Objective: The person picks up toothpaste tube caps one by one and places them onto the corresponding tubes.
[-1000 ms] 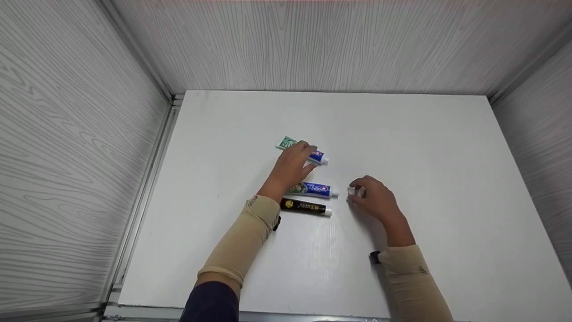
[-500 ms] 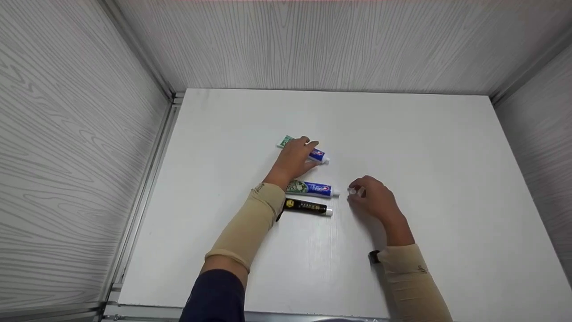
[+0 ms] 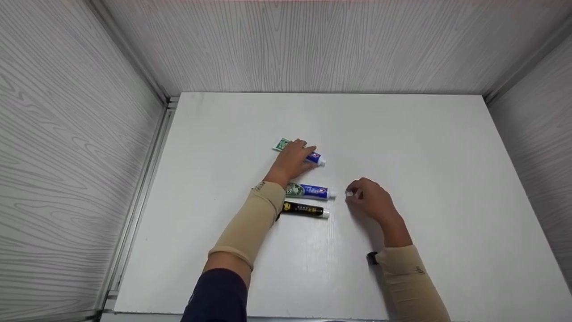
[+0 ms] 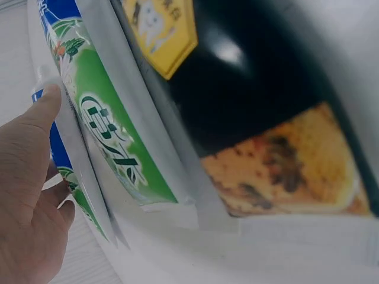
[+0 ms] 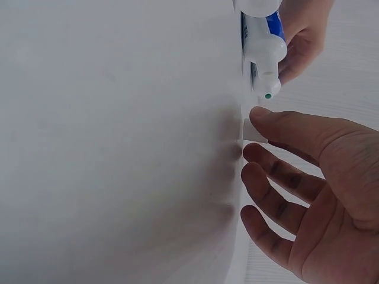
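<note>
My left hand [image 3: 292,162] grips the far toothpaste tube [image 3: 314,157], blue and green with a white end, across its middle. In the left wrist view the thumb lies along one side of this tube [image 4: 58,145], with fingers curled at the other. My right hand [image 3: 373,197] pinches a small white cap [image 3: 349,194] by thumb and fingertips, just above the tabletop. Between the hands lies a second blue-and-green toothpaste tube [image 3: 313,191], its nozzle pointing toward the cap. The right wrist view shows an open nozzle [image 5: 268,93] with green inside, close to the right thumb.
A black toothpaste tube [image 3: 306,209] with a white cap lies nearest, parallel to the middle tube and partly under the left forearm. The white tabletop [image 3: 424,147] is bounded by grey wood-grain panels [image 3: 313,49] at the back and sides.
The left thumb has drawn in against the far tube, and the left forearm has shifted slightly right. My right hand keeps its pinch on the cap, almost in place.
</note>
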### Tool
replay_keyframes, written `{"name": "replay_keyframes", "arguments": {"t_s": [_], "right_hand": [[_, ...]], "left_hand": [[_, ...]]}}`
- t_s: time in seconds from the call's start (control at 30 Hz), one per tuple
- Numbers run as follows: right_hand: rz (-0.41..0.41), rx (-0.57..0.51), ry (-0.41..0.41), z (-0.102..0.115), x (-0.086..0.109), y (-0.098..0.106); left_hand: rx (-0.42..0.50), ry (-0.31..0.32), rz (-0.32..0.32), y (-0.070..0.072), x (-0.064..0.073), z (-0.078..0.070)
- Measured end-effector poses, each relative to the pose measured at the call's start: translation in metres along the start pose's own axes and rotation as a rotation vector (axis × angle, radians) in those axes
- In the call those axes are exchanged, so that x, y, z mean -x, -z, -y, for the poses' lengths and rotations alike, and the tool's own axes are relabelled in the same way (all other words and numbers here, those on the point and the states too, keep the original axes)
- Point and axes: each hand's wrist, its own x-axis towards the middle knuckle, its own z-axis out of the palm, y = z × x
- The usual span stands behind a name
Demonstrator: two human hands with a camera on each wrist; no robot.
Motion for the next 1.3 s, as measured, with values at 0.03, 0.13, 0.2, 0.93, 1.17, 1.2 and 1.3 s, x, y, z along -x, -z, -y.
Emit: {"name": "replay_keyframes", "arguments": {"t_s": [0.03, 0.13, 0.2, 0.93, 1.17, 1.2, 1.3], "right_hand": [[-0.002, -0.004, 0.002, 0.0, 0.0, 0.0], [-0.008, -0.009, 0.012, 0.0, 0.001, 0.0], [-0.011, -0.012, 0.015, 0.0, 0.0, 0.001], [-0.008, -0.017, -0.013, -0.005, 0.009, 0.004], [-0.025, -0.054, -0.035, -0.004, 0.016, 0.007], [-0.025, -0.053, -0.037, -0.004, 0.017, 0.007], [-0.029, -0.057, -0.047, -0.004, 0.019, 0.008]], "left_hand": [[0.001, 0.001, 0.006, 0.0, 0.0, 0.0], [-0.014, 0.002, 0.015, 0.0, -0.001, 0.0], [-0.035, -0.002, 0.009, 0.0, 0.0, 0.0], [-0.097, 0.044, 0.018, -0.005, 0.019, 0.002], [-0.027, 0.05, -0.022, -0.005, 0.028, 0.002], [-0.017, 0.046, -0.031, -0.005, 0.029, 0.002], [0.016, 0.024, -0.062, -0.005, 0.032, 0.001]]}}
